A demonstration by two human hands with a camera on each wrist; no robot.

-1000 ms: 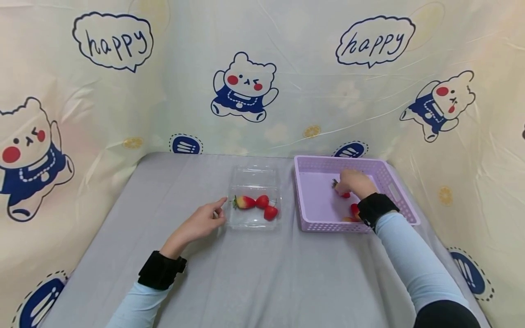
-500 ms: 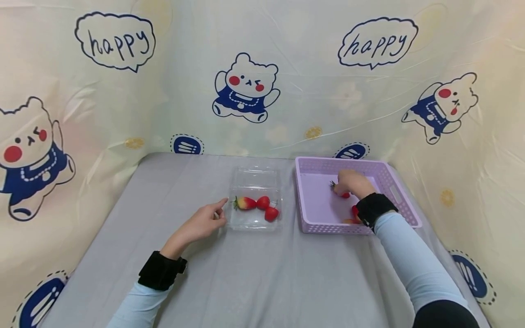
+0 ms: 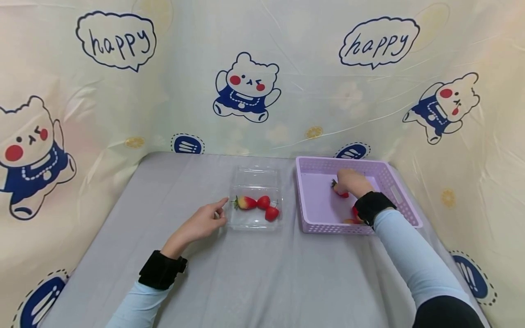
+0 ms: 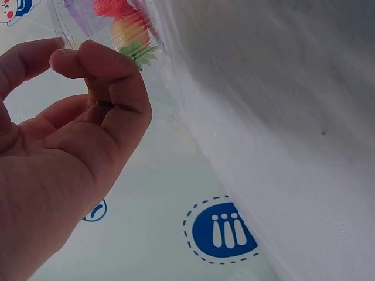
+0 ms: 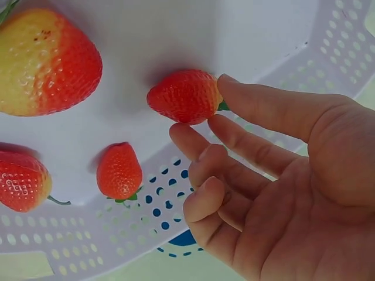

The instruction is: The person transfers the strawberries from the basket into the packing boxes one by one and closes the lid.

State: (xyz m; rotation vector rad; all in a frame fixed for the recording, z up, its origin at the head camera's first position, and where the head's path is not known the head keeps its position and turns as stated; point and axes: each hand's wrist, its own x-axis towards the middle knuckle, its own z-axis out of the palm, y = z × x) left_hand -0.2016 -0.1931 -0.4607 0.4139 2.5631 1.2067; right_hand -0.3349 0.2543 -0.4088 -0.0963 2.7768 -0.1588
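Observation:
My right hand (image 3: 354, 182) reaches down into the purple basket (image 3: 324, 226). It pinches a red strawberry (image 5: 184, 96) by the leafy end, between thumb and fingers, as the right wrist view shows. Other strawberries, one of them a large yellow-and-red strawberry (image 5: 53, 64), lie around it on the basket floor. With its index finger outstretched and the other fingers bent, my left hand (image 3: 205, 222) is at the left edge of a clear plastic box (image 3: 255, 226). Inside that box sit a yellow-red strawberry (image 3: 246, 202) and two red strawberries (image 3: 271, 213). The box's lid (image 3: 256, 175) stands folded back.
Both containers rest on a grey cloth-covered table (image 3: 262, 278), the box to the left of the basket. A patterned curtain (image 3: 180, 82) hangs behind the table and along its sides. The basket's perforated walls rise around my right hand.
The strawberry at my right fingertips has turned slightly, with more of its red side showing. My right hand has shifted only a little; my left hand stays by the box.

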